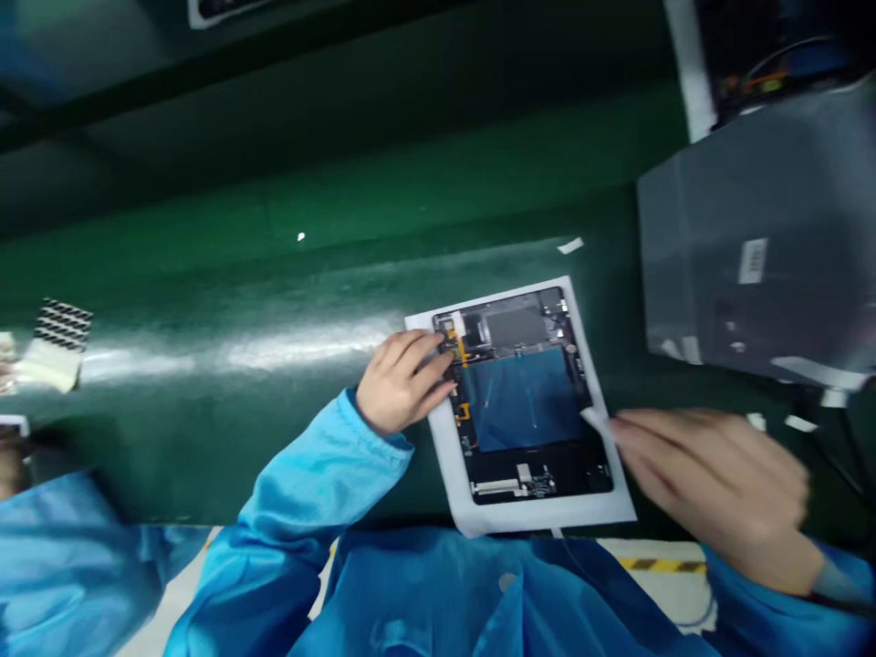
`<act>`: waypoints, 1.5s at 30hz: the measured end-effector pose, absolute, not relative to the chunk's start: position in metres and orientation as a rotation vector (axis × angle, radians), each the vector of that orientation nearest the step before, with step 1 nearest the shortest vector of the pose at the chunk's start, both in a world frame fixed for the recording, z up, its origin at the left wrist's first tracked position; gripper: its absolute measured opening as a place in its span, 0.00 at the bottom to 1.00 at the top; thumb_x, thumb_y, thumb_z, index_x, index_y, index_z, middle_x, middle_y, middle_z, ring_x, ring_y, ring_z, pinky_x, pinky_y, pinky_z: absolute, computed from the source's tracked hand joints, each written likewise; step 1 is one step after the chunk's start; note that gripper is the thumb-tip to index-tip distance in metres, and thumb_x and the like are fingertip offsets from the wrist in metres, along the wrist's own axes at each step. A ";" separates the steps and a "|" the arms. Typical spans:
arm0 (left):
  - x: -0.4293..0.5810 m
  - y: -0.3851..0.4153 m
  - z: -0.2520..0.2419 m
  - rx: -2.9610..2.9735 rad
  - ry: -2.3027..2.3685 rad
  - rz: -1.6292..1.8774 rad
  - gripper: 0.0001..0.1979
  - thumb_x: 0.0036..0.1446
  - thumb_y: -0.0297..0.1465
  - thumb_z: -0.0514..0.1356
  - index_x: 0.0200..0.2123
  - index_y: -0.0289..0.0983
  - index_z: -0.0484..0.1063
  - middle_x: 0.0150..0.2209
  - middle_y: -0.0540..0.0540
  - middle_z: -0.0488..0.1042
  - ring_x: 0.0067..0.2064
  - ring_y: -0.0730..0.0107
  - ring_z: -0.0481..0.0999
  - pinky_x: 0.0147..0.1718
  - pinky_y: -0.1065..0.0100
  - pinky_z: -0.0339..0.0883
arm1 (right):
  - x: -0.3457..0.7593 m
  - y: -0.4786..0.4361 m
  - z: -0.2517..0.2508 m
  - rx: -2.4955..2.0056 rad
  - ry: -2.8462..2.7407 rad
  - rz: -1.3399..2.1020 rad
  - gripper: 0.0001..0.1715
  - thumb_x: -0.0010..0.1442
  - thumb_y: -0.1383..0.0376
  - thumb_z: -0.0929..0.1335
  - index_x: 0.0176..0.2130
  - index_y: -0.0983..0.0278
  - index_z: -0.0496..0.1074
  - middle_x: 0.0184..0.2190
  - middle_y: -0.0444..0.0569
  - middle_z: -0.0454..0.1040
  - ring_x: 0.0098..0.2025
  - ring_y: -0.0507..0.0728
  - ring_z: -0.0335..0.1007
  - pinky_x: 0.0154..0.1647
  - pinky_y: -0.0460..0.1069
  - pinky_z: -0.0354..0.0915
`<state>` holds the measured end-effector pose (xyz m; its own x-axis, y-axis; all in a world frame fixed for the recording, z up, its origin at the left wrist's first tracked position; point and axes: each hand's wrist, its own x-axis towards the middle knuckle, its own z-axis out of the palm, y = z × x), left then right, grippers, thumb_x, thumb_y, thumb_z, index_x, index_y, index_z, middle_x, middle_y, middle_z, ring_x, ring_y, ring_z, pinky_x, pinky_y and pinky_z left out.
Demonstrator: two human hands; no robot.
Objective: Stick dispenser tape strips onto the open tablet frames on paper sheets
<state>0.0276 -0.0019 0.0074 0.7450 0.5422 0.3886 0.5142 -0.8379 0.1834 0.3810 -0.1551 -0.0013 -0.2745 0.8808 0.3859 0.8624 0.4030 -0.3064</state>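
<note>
While our right hand (718, 484) pinches a thin white strip (597, 419), our ungripping left hand (402, 381) may slip—skewing the black rectangular opened tablet (526, 400).

Glare amid dimness
We see white glare streaking the green table (205, 438), shadow darkening the top, and motion blur smearing the right hand (725, 484).
</note>
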 end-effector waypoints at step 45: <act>0.051 0.028 0.003 2.448 0.824 0.168 0.11 0.60 0.34 0.66 0.46 0.51 0.80 0.65 0.55 0.66 0.73 0.47 0.51 0.69 0.29 0.36 | 0.288 0.019 0.018 -0.509 -2.820 0.225 0.12 0.65 0.75 0.65 0.46 0.66 0.76 0.39 0.50 0.79 0.42 0.57 0.71 0.41 0.51 0.68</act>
<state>0.0508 0.0284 0.0027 0.8046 0.5914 -0.0537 0.5230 -0.6630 0.5356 0.2883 0.0192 0.0183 -0.9029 0.3617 0.2323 0.3203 0.9265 -0.1976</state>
